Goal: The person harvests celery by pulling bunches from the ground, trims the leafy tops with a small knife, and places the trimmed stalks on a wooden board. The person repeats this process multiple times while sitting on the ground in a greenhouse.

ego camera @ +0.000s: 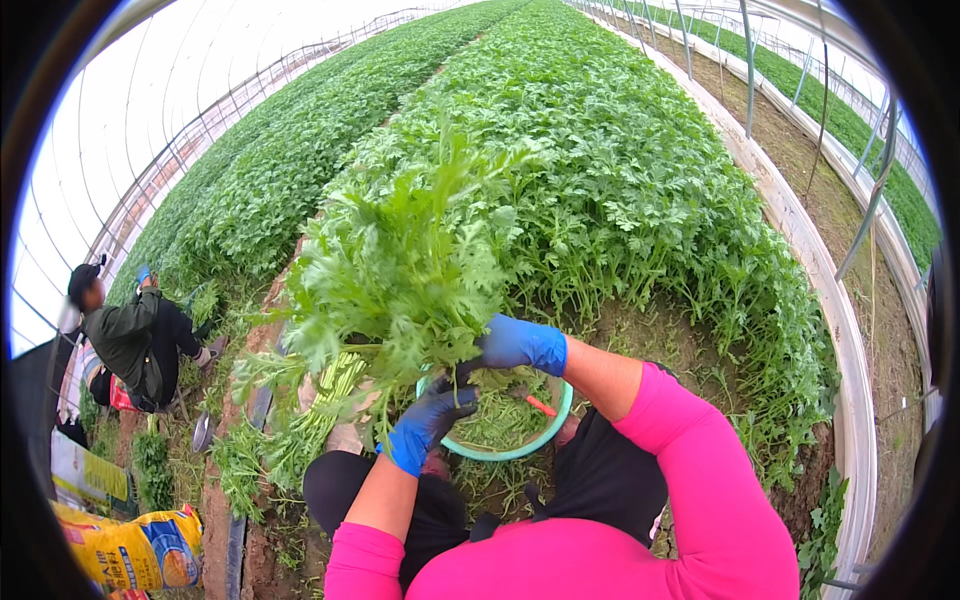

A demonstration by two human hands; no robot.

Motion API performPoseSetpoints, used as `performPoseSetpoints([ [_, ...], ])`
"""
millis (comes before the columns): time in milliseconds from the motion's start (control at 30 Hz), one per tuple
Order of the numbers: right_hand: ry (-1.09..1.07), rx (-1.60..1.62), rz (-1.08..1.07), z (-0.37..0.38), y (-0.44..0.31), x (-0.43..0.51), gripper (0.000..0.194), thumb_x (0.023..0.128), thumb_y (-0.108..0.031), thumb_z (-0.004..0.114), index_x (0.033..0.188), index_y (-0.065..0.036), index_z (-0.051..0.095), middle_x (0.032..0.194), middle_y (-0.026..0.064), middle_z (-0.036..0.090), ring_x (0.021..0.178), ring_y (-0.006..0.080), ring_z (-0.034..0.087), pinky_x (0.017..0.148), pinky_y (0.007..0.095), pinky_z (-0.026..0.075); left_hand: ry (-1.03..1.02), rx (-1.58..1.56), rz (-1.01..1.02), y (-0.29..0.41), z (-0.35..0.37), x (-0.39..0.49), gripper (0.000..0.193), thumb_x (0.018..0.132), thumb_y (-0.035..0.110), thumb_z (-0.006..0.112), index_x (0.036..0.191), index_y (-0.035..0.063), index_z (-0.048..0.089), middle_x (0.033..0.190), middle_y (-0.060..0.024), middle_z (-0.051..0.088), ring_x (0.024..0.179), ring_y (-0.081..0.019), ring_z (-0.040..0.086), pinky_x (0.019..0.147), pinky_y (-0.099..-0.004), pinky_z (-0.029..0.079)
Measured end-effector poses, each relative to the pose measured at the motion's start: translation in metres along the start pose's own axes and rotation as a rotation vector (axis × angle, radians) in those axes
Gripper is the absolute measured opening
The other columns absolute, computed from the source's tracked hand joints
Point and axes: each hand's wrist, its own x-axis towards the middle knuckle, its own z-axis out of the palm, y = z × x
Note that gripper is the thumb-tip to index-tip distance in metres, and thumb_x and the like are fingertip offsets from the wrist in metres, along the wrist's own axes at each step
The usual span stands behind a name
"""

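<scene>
A large bunch of leafy greens [397, 277], apparently crown daisy, is held up in front of me, its leaves blurred. My right hand [517, 345], in a blue glove with dark fingers, grips the stems from the right. My left hand [429, 421], gloved the same way, closes around the stem ends from below; some fingers are hidden. Beneath both hands, between my knees, stands a round tub with a pale green rim [510, 454]. Loose leaves and stem trimmings [487, 429] lie inside it, with an orange-handled tool [540, 406] whose working end is partly covered.
Cut greens [334, 401] lie stems together at my left. Uncut crop [600, 172] grows close ahead. A pale low border [847, 360] and metal poles [748, 67] run along the right. Another person [139, 337] sits at far left, near a yellow printed sack [139, 551].
</scene>
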Motion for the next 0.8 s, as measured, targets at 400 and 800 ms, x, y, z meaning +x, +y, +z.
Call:
performPoseSetpoints([
  [400, -0.158, -0.027, -0.232, -0.003, 0.015, -0.002, 0.023, 0.083, -0.007, 0.063, 0.105, -0.005, 0.070, 0.098, 0.0090, 0.071, 0.091, 0.0243, 0.067, 0.083, 0.0267, 0.053, -0.270, -0.181, 0.070, 0.009, -0.055, 0.007, 0.054, 0.087, 0.028, 0.063, 0.133, 0.0063, 0.046, 0.123, -0.0129, 0.058, 0.117, -0.0322, 0.054, 0.101, -0.0446, 0.040],
  [800, -0.339, 1.244, 0.598, 0.023, -0.008, 0.015, 0.018, 0.081, -0.007, 0.066, 0.090, 0.008, 0.069, 0.084, 0.0149, 0.070, 0.073, 0.0199, 0.067, 0.072, 0.0293, 0.053, -0.307, -0.320, 0.504, 0.028, -0.062, 0.030, 0.113, 0.057, 0.061, 0.081, 0.144, 0.0085, 0.031, 0.145, -0.0207, 0.034, 0.127, -0.0374, 0.042, 0.104, -0.0511, 0.038],
])
